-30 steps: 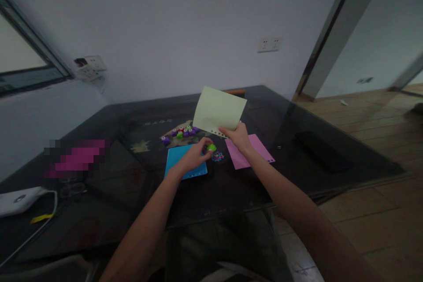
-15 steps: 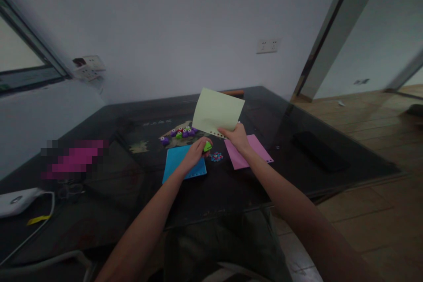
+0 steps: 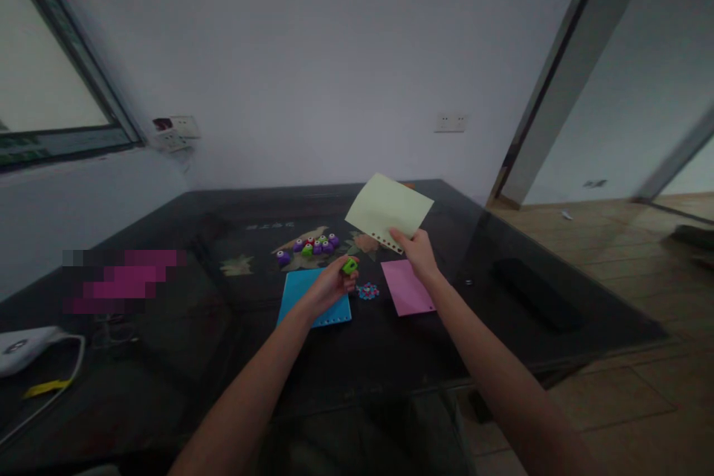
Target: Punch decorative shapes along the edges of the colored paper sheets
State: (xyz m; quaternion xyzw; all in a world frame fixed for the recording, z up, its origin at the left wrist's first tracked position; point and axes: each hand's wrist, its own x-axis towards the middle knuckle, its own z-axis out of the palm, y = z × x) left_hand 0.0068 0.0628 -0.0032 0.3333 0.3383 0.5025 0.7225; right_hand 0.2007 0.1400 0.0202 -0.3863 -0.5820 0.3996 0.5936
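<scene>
Paper and punch, held up together

Paper should stay flat and steady while we work, we think. Our right hand (image 3: pixel 417 253) pinches the pale yellow sheet (image 3: pixel 389 211) by its bottom edge, fingers closed on it, up above the dark surface (image 3: pixel 167 327). Our left hand (image 3: pixel 329 284) is closed around the little green punch (image 3: pixel 349 265), just below the sheet and a bit to the left. It may be best to slide the edge in straight and keep the grip firm but gentle, so the sheet does not bend.

The sheet is thin, with a row of small holes along its bottom edge. It tilts. Under our hands lie a blue sheet (image 3: pixel 315 297), a pink sheet (image 3: pixel 408 288) and tiny cut-out bits (image 3: pixel 367 291). More small punches (image 3: pixel 313 246) sit farther back.
</scene>
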